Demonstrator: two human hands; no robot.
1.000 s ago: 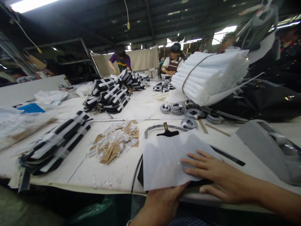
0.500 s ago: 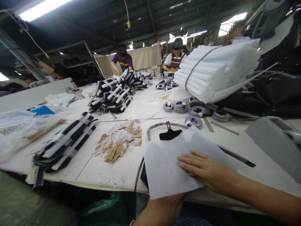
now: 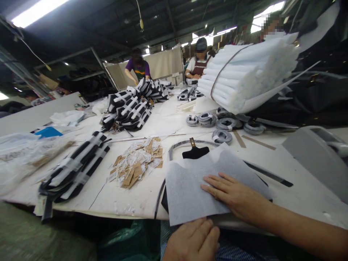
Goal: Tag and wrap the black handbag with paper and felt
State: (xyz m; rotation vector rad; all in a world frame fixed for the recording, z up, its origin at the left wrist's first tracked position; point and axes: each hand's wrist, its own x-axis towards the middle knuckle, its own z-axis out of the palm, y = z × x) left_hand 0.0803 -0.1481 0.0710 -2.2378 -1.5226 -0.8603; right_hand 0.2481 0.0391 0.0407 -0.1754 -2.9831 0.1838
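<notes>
A white sheet [image 3: 190,188] lies over a black item [image 3: 164,201] at the table's front edge. My right hand [image 3: 228,192] rests flat on the sheet, fingers stretched and slightly spread. Below the sheet's front edge, my left hand [image 3: 192,237] has its fingers curled, with the fingertips at that edge; it appears to pinch the sheet there. Behind the sheet, a black flap with a metal clasp [image 3: 195,152] shows inside a curved grey strap [image 3: 174,145]. Another dark strap [image 3: 269,174] extends to the right.
Paper tags [image 3: 136,163] are heaped left of the sheet, beside a black-and-white strap bundle [image 3: 76,165]. Coiled straps [image 3: 221,136] and a tied stack of white rolls [image 3: 239,76] lie behind. A grey holder [image 3: 318,159] stands right. Two people [image 3: 138,67] work across the table [image 3: 160,127].
My left hand has come out from beneath the sheet's front edge, and its curled fingers now show. The right hand stays flat on the sheet. The view has shifted slightly.
</notes>
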